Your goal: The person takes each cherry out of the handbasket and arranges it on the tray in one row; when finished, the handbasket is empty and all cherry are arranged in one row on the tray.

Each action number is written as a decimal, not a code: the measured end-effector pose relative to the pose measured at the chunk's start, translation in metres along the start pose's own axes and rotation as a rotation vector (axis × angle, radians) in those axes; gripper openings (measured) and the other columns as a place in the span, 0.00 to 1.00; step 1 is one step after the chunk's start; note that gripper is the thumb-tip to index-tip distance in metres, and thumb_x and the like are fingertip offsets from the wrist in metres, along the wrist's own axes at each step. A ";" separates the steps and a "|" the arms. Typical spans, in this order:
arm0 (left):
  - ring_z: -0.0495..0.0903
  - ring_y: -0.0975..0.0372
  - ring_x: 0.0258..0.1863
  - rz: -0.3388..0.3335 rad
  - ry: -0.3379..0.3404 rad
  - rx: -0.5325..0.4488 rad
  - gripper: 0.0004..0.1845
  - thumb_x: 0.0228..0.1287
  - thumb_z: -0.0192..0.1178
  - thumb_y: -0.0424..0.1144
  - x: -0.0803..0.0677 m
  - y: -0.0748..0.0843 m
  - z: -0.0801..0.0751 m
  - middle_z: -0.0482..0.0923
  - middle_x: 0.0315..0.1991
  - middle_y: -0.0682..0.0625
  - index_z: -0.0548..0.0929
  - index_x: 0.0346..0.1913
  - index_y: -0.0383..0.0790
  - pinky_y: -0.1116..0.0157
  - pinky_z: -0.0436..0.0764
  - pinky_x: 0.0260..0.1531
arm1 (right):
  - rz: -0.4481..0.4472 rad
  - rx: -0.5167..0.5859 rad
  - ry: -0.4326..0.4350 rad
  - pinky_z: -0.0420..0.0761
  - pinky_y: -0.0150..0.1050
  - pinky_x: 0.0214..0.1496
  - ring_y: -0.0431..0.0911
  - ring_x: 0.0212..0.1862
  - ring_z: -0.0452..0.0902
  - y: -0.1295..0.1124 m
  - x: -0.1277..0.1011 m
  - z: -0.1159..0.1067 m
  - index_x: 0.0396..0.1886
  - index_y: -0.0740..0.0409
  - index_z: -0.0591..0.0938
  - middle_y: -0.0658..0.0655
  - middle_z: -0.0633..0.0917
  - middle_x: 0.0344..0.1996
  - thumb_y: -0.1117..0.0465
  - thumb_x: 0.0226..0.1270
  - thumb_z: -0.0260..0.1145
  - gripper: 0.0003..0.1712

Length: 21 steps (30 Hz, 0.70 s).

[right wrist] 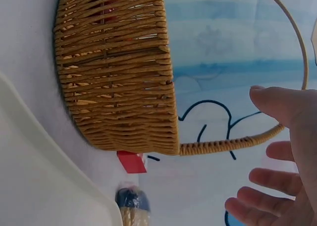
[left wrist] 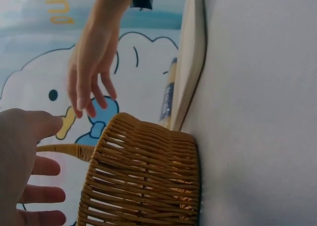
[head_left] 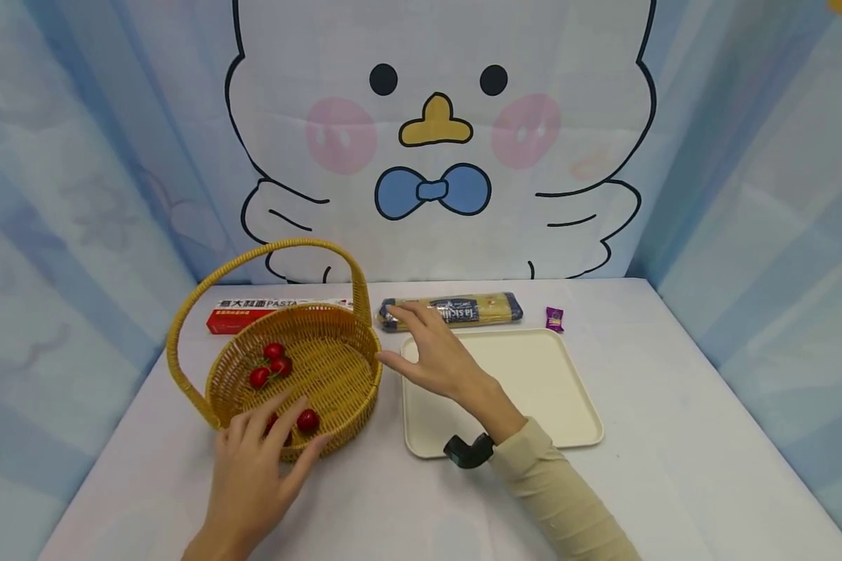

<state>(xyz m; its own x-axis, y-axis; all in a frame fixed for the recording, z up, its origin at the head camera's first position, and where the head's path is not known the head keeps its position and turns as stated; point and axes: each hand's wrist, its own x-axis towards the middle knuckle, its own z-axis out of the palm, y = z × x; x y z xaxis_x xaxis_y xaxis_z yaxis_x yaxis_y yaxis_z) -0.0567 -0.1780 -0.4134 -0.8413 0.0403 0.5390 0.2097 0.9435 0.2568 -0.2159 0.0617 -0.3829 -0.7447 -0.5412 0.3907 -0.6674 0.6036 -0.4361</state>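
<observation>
Left hand (head_left: 249,467) at wicker basket (head_left: 337,366) rim.

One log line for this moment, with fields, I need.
left hand: open, at basket rim | right hand: open, over tray | cherries: in basket
</observation>
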 end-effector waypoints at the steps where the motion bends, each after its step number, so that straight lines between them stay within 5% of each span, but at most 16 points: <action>1: 0.73 0.46 0.50 0.006 0.019 -0.001 0.30 0.51 0.75 0.50 -0.002 -0.002 0.000 0.79 0.56 0.41 0.84 0.57 0.42 0.45 0.68 0.44 | -0.003 0.009 -0.009 0.68 0.53 0.73 0.55 0.73 0.65 -0.002 0.002 0.001 0.73 0.55 0.69 0.59 0.71 0.70 0.42 0.67 0.68 0.41; 8: 0.71 0.49 0.41 0.012 0.085 -0.016 0.25 0.50 0.76 0.48 -0.015 -0.012 0.003 0.78 0.44 0.41 0.86 0.49 0.37 0.52 0.63 0.38 | -0.058 0.027 -0.070 0.72 0.50 0.70 0.53 0.68 0.69 -0.015 0.019 0.016 0.70 0.57 0.72 0.57 0.75 0.64 0.45 0.67 0.69 0.37; 15: 0.70 0.53 0.41 0.014 0.114 -0.050 0.18 0.51 0.77 0.43 -0.027 -0.022 0.010 0.76 0.41 0.43 0.87 0.41 0.35 0.59 0.67 0.41 | -0.063 0.012 -0.151 0.76 0.45 0.65 0.49 0.62 0.73 -0.030 0.031 0.034 0.69 0.57 0.72 0.57 0.76 0.61 0.45 0.68 0.68 0.36; 18: 0.70 0.56 0.41 0.036 0.139 -0.060 0.22 0.67 0.63 0.56 -0.030 -0.026 0.014 0.77 0.39 0.46 0.87 0.38 0.37 0.64 0.66 0.42 | -0.055 0.007 -0.193 0.76 0.44 0.66 0.49 0.63 0.73 -0.035 0.034 0.043 0.69 0.57 0.72 0.57 0.76 0.62 0.44 0.69 0.68 0.36; 21: 0.70 0.58 0.40 0.064 0.167 -0.079 0.35 0.72 0.41 0.64 -0.031 -0.030 0.017 0.77 0.38 0.47 0.87 0.37 0.38 0.67 0.66 0.42 | -0.030 0.010 -0.234 0.77 0.42 0.64 0.48 0.62 0.75 -0.040 0.036 0.052 0.69 0.56 0.72 0.56 0.76 0.61 0.44 0.68 0.68 0.36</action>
<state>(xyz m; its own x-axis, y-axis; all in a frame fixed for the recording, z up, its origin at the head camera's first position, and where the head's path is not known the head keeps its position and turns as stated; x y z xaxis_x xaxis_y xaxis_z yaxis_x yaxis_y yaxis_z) -0.0448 -0.2019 -0.4512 -0.7319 0.0376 0.6804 0.3040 0.9116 0.2767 -0.2162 -0.0127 -0.3932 -0.7037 -0.6801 0.2057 -0.6881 0.5800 -0.4361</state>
